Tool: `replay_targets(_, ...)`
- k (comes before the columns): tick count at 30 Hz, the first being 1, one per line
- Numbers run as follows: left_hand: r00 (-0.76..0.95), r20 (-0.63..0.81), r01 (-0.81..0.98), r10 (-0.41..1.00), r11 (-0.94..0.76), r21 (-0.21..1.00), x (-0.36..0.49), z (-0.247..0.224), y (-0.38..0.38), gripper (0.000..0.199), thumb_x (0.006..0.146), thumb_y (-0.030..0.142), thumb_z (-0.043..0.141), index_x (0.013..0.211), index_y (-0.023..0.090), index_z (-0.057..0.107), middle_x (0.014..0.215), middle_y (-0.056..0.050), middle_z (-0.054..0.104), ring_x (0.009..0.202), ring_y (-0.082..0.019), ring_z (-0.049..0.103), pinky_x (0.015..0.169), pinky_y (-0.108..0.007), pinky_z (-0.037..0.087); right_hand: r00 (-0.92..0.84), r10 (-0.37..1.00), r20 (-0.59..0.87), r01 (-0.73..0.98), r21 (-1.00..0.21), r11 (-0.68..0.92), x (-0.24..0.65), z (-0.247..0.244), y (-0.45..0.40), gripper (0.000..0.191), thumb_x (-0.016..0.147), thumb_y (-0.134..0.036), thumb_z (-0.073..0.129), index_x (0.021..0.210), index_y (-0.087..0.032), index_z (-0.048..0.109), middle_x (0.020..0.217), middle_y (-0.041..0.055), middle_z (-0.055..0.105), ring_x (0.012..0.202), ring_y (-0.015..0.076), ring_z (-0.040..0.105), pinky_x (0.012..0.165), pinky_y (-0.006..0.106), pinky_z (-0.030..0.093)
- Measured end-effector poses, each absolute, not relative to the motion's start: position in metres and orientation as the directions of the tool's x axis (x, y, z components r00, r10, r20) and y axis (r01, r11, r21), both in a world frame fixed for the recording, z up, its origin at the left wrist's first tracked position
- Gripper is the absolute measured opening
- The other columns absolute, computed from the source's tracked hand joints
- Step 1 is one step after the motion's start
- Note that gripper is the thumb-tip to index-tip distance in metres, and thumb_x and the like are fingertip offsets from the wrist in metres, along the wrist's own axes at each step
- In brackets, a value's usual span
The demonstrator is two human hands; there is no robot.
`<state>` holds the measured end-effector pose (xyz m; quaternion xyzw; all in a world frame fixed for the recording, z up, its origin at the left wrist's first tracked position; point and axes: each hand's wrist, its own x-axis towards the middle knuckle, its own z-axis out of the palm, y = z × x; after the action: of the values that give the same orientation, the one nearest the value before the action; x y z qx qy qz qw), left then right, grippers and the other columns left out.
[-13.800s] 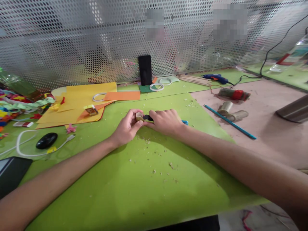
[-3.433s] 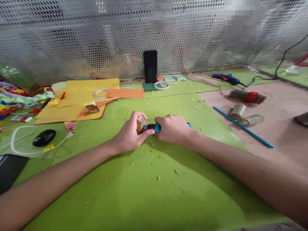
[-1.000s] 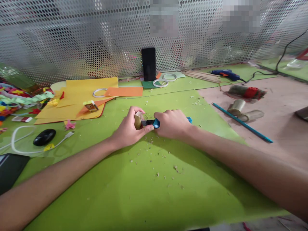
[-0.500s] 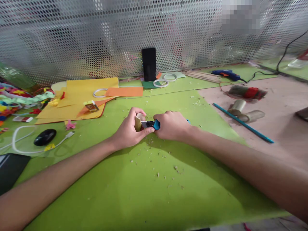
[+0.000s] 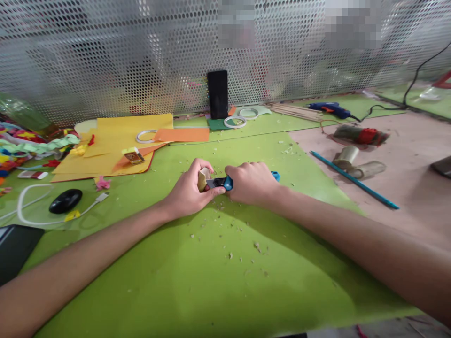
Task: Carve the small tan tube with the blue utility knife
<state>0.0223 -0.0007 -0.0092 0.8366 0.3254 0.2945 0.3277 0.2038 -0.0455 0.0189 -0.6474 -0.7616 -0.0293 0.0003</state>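
My left hand (image 5: 188, 191) is closed round a short tan hollow piece (image 5: 202, 180) with a jagged rim; its material is hard to make out. A blue utility knife (image 5: 229, 182) is in the fist of my right hand (image 5: 254, 183), its hole-ended tail (image 5: 275, 176) sticking out behind. The blade end points left and reaches the rim of the tan piece. My left thumb lies along the knife's front end, so the exact contact is partly hidden.
Small shavings (image 5: 257, 246) litter the green tabletop (image 5: 158, 286). A phone (image 5: 218, 95) leans on the perforated metal screen (image 5: 148, 61). Rightward lie a blue pencil-like stick (image 5: 352, 178), tan tubes (image 5: 368, 169) and a glue gun (image 5: 330, 110). Yellow sheets (image 5: 130, 124) and a black mouse (image 5: 66, 201) are left.
The knife has tilted or turned slightly in my right hand, and more of its blue tail shows. My left hand keeps its hold on the tan piece almost unmoved.
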Motion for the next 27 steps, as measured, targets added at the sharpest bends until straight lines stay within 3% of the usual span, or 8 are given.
replay_targets(10,0.595,0.259,0.346,0.761,-0.533,0.772,0.0232,-0.0095,0.0022,0.037,0.077,0.04,0.068,0.098,0.022,0.043,0.068,0.006,0.044,0.055,-0.007,0.042,0.051,-0.02,0.034,-0.094,0.995,0.039,0.996,0.006,0.094,0.2032,0.021,-0.0438,0.026,0.073,-0.031,0.044,0.088,-0.021,0.063,0.07,0.0093,0.067,0.057,0.0212,0.059,0.05,0.029,0.03)
replay_targets(16,0.619,0.278,0.286,0.734,-0.541,0.791,0.0232,-0.0083,0.0014,0.048,0.077,0.035,0.07,0.11,0.023,0.038,0.086,0.002,0.048,0.063,-0.007,0.046,0.058,-0.021,0.037,-0.168,0.985,0.045,0.985,-0.021,0.169,0.2049,0.0182,-0.0439,0.022,0.071,-0.034,0.045,0.079,-0.022,0.061,0.063,0.0064,0.064,0.052,0.0198,0.057,0.045,0.027,0.026)
replay_targets(27,0.614,0.346,0.253,0.71,-0.592,0.765,0.0226,-0.0112,0.0009,0.045,0.078,0.033,0.069,0.108,0.023,0.037,0.087,0.002,0.048,0.064,-0.007,0.046,0.058,-0.021,0.037,-0.154,0.987,0.052,0.986,-0.063,0.157,0.2054,0.0165,-0.0441,0.023,0.072,-0.039,0.044,0.073,-0.022,0.06,0.064,0.007,0.065,0.052,0.019,0.057,0.045,0.027,0.026)
